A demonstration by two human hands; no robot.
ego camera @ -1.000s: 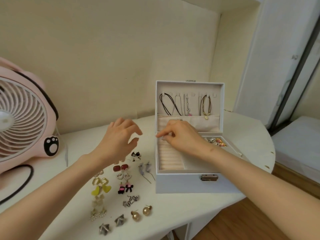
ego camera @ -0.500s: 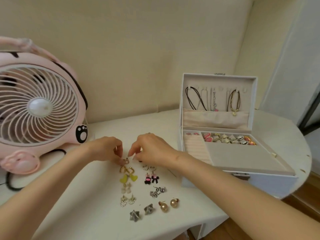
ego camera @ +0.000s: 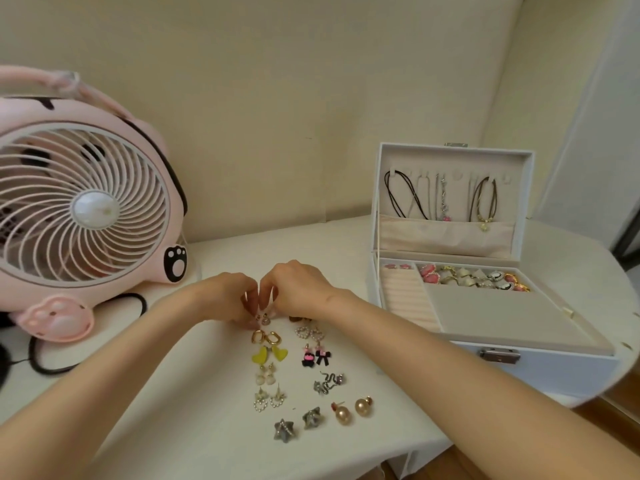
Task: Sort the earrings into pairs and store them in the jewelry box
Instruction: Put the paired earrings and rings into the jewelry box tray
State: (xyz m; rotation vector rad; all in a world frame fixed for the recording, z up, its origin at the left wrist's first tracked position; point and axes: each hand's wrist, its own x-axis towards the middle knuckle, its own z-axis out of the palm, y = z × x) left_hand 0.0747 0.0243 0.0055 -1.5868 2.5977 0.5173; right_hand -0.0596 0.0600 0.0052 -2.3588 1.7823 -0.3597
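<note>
A: From the head camera, both hands meet at the top of the earring rows on the white table [ego camera: 214, 427]. The left hand [ego camera: 227, 299] and right hand [ego camera: 298, 292] are each pinched down over a small pair of stud earrings [ego camera: 262, 319], fingertips touching or nearly so.

B: Are they gripping them?

A: The fingers are closed in a pinch, but whether the studs are lifted or only nudged, I cannot tell. I'd take one stud per hand by its post, keep the two together, and clear the gold hoop earrings [ego camera: 266, 337] just below without dragging them.

B: And the destination?

A: The jewelry box [ego camera: 519, 368] stands open to the right, well apart from the hands. Its ridged slot section [ego camera: 405, 296] looks like the likely home; two pink pieces already sit at its far end.

B: Anything unclear?

A: A brown pair is partly hidden under the right hand, and the pink fan [ego camera: 86, 209] is cut off at the left edge.
</note>
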